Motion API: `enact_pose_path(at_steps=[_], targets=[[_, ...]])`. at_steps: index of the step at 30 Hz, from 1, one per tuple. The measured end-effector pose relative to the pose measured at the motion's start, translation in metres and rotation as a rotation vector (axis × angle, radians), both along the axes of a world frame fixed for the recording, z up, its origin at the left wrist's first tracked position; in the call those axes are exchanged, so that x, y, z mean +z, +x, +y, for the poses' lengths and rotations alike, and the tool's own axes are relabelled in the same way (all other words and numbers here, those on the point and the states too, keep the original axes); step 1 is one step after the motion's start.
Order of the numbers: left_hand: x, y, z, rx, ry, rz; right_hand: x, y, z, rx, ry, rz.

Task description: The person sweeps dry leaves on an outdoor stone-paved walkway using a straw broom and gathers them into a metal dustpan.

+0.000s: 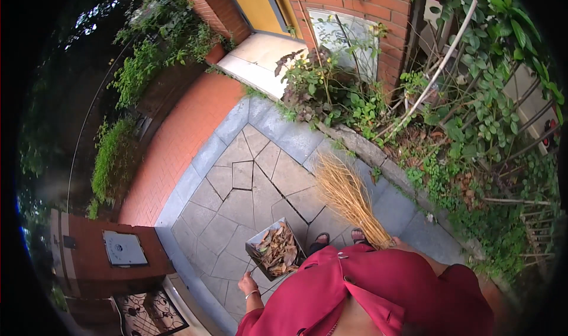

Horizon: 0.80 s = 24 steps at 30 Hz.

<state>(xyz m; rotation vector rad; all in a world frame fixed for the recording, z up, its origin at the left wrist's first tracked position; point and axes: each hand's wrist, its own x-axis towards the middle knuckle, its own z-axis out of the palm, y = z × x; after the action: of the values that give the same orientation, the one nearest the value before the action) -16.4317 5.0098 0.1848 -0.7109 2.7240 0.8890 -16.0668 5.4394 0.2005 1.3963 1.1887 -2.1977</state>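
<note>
My left hand (247, 284) is closed at the handle of a grey dustpan (261, 236), held low in front of me. A heap of dry brown leaves (276, 250) fills the dustpan. On the other side, my right hand (400, 244) grips the bound end of a straw broom (348, 198), partly hidden by my red top. The broom's yellow bristles fan out forward and to the left, over the paving by the planting bed. Part of my right hand's fingers is hidden.
Irregular stone paving (236, 211) with a blue-grey border lies ahead. A stone kerb (367, 149) edges the planting bed on the right, where a pale pole (441, 66) leans. A red brick path (186, 140) runs at the left. A light doorstep (257, 60) stands before a yellow door (255, 4).
</note>
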Motion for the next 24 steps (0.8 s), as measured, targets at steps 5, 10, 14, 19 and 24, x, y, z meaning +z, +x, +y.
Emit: enact_pose_path(at_steps=[5, 10, 14, 19, 24], targets=[[-0.005, -0.085, 0.102, -0.223, 0.112, -0.225, 0.055, 0.006, -0.078, -0.413, -0.12, -0.127], [-0.029, -0.162, 0.137, -0.391, 0.077, -0.32, 0.079, 0.021, -0.173, -0.686, -0.085, -0.282], [-0.059, -0.198, 0.187, -0.784, -0.016, -0.276, 0.007, 0.079, -0.331, -0.578, 0.275, -0.36], [-0.018, -0.177, 0.251, -1.154, -0.184, -0.162, 0.058, 0.065, -0.4, -0.916, 0.112, -0.438], [-0.015, -0.172, 0.309, -1.31, -0.248, -0.142, 0.128, 0.055, -0.43, -1.253, 0.078, -0.401]])
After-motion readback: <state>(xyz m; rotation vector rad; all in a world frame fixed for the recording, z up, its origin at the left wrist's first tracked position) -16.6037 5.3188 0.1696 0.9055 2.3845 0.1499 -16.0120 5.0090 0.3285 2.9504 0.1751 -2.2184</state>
